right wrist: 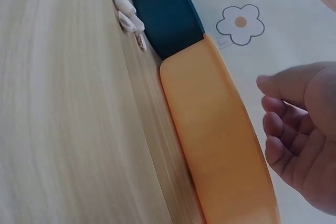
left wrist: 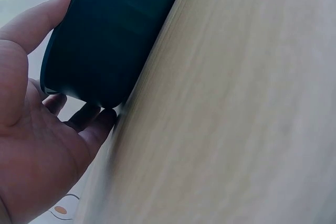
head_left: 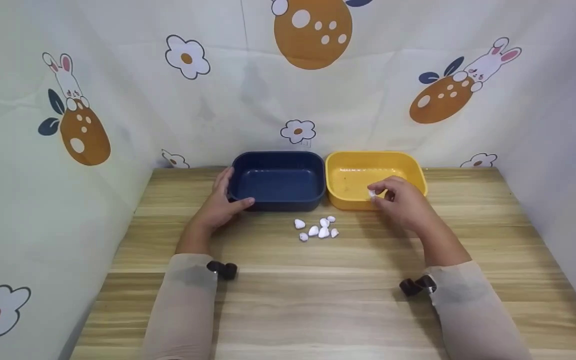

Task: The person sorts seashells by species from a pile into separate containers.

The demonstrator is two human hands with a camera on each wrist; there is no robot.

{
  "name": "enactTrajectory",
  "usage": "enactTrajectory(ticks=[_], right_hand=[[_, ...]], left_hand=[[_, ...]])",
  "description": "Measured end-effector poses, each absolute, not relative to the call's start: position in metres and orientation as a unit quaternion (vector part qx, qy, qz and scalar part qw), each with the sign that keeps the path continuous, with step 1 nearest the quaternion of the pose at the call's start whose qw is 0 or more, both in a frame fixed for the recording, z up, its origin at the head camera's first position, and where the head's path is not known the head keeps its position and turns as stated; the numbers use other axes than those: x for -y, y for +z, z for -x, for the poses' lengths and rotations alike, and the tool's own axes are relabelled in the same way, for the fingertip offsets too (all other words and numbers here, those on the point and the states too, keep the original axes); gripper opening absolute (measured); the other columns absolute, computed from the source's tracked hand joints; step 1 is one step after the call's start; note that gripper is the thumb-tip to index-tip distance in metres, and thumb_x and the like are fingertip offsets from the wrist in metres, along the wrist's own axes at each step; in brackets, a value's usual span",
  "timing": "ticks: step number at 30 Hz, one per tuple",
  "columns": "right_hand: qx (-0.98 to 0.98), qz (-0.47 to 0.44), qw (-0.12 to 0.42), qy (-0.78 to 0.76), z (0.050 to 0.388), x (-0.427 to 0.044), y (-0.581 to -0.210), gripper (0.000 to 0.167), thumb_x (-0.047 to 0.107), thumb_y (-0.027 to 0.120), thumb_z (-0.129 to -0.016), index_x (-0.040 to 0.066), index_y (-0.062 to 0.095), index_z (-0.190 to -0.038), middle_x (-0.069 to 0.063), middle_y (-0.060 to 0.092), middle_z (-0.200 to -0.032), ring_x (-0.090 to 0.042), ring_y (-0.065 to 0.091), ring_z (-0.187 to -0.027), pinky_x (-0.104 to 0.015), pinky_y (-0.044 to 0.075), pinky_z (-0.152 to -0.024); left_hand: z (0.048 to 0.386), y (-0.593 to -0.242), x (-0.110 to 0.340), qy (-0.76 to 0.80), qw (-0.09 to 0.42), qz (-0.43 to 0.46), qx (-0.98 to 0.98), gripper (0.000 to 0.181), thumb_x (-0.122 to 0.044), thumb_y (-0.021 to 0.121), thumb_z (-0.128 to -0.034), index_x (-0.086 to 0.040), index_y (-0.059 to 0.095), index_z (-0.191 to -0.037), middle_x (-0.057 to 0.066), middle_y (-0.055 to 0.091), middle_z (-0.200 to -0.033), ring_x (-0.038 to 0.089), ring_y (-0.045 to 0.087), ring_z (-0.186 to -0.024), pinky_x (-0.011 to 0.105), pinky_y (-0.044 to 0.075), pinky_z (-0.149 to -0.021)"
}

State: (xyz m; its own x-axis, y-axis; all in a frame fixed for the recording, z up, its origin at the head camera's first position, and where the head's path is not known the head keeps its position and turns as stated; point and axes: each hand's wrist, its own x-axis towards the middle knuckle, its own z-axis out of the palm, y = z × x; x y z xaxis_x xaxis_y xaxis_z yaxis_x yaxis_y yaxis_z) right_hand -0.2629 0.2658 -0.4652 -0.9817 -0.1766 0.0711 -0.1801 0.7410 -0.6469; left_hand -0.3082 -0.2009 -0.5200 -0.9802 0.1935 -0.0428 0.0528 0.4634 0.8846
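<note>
At the left end of a navy plastic bin (head_left: 288, 205), my left hand (head_left: 216, 206) holds the wall, its thumb on the front rim and its fingers around the side. The left wrist view shows the thumb (left wrist: 44, 20) against the bin's edge and fingertips touching its end. Over the front part of a yellow bin (head_left: 350, 204), my right hand (head_left: 404, 204) pinches a small white seashell (head_left: 372, 193) between thumb and fingers. That shell is hidden in the right wrist view. Several more white shells (head_left: 323, 232) lie loose on the table before the navy bin.
Both bins stand side by side, touching, at the back of the wood-grain table (head_left: 288, 300). Close behind them hangs a printed cloth (head_left: 248, 100), which also walls the left and right sides. No contents show in the navy bin.
</note>
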Motion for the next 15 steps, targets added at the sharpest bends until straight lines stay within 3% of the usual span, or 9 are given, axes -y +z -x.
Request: enactTrajectory(ticks=[9, 15], right_hand=[[0.932, -0.042, 0.018, 0.359, 0.266, -0.276, -0.463, 0.030, 0.020, 0.070, -0.104, 0.009, 0.072, -0.133, -0.011, 0.064, -0.122, -0.026, 0.056, -0.101, -0.036, 0.050, -0.088], [0.933, -0.018, 0.026, 0.359, 0.268, -0.281, -0.461, 0.034, 0.022, 0.068, -0.106, 0.010, 0.070, -0.138, -0.011, 0.062, -0.124, -0.027, 0.056, -0.101, -0.031, 0.051, -0.084]], left_hand=[[0.308, -0.519, 0.201, 0.511, 0.070, -0.071, -0.854, 0.116, -0.050, 0.085, -0.0894, -0.024, 0.010, -0.174, 0.001, 0.000, -0.182, 0.035, 0.011, -0.168, 0.056, 0.017, -0.137], [0.307, -0.519, 0.201, 0.508, 0.068, -0.071, -0.856, 0.115, -0.050, 0.085, -0.0896, -0.025, 0.010, -0.174, 0.002, 0.000, -0.182, 0.035, 0.009, -0.169, 0.057, 0.015, -0.137]])
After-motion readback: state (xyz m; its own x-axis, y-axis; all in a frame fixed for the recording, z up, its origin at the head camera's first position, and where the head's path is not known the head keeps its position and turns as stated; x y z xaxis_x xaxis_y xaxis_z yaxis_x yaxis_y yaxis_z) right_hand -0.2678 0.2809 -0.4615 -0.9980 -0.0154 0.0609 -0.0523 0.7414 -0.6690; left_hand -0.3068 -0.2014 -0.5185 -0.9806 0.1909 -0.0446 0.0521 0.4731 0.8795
